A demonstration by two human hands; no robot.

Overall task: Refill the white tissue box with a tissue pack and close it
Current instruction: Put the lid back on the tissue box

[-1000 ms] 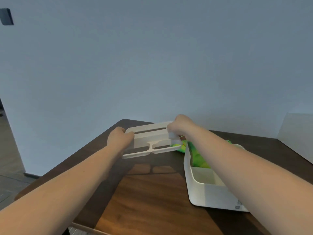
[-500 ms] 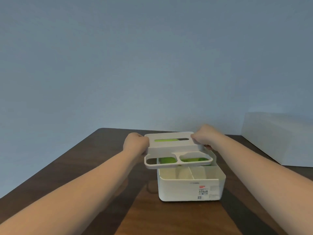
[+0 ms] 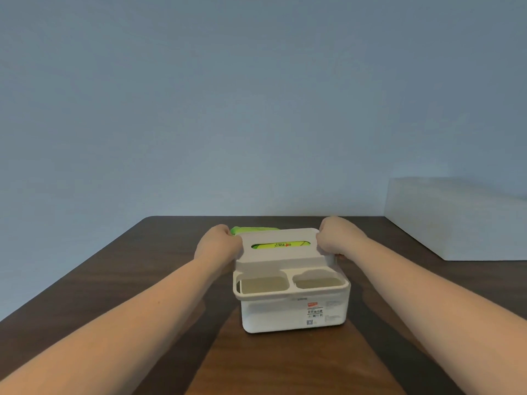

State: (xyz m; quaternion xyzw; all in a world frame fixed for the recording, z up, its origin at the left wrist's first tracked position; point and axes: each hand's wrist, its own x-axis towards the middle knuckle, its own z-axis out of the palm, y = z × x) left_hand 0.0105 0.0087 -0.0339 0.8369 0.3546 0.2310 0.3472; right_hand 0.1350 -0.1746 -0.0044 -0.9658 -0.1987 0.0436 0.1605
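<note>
The white tissue box (image 3: 293,315) stands on the dark wooden table, its labelled side facing me. Its white lid (image 3: 279,258) rests on top of the box, slightly askew, with the front left rim overhanging. A green tissue pack (image 3: 281,245) shows through the lid's slot and sticks out behind the lid's far left corner. My left hand (image 3: 218,245) grips the lid's left end and my right hand (image 3: 338,238) grips its right end. Two open cut-outs in the lid's front part show pale compartments below.
The wooden table (image 3: 114,280) runs to a blue-grey wall behind. A low white block (image 3: 456,218) stands at the table's back right. My two forearms stretch across the table on either side of the box.
The lid came from the left, over the box, and was lowered onto it. Both hands kept hold of its ends. The view swung so the box now sits in the middle.
</note>
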